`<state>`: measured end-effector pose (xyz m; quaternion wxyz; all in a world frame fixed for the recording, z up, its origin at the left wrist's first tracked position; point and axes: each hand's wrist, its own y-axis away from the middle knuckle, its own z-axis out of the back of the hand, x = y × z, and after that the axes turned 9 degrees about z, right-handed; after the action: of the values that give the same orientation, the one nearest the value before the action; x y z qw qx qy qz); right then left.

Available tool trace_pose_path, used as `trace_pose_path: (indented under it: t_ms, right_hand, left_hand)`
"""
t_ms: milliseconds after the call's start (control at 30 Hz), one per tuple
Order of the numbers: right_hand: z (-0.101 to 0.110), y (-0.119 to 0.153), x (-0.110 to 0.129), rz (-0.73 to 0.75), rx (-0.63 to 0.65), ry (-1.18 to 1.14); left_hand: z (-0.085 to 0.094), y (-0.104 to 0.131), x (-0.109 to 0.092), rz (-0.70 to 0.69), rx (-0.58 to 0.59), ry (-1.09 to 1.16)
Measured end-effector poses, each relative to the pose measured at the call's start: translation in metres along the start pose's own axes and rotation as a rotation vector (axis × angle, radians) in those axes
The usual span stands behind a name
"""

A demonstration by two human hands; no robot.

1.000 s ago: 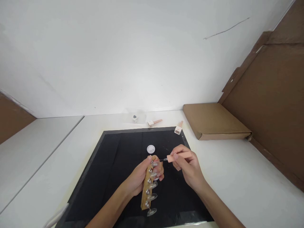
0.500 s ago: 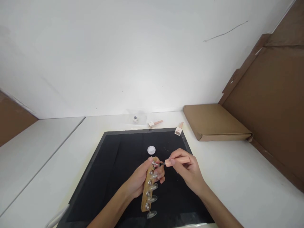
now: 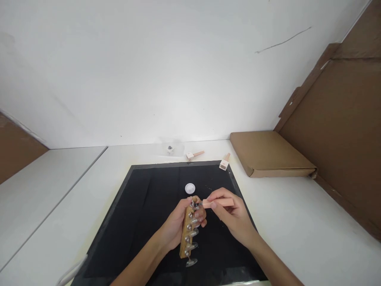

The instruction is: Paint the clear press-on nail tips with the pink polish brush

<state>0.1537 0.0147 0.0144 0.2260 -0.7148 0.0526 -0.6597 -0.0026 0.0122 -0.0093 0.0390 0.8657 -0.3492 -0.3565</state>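
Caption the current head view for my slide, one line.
Left hand grips a wooden bar of clear false nails; right hand holds a peach-handled brush at the farthest one.

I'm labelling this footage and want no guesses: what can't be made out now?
In the head view:
Left hand: partly hidden by the wooden strip.
Brush: its end is too small to tell whether it touches the clear pieces.
Dark-topped item at the back: too small to identify.
White object: cut off by the bottom edge.
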Motion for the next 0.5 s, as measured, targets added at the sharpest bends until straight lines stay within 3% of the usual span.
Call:
trace_pose_path:
  t_ms: [167,500]
  right_hand:
    - [0.0003,0.0004,-0.0005,0.020,0.003,0.029]
    - [-0.0014,0.0042,-0.0013,0.042,-0.002,0.000]
  left_hand:
    - [0.0008,0.0001,0.0001,-0.027,-0.060,0.034]
    - [-0.0020,0.0041,-0.0016,-0.058,-0.051,0.034]
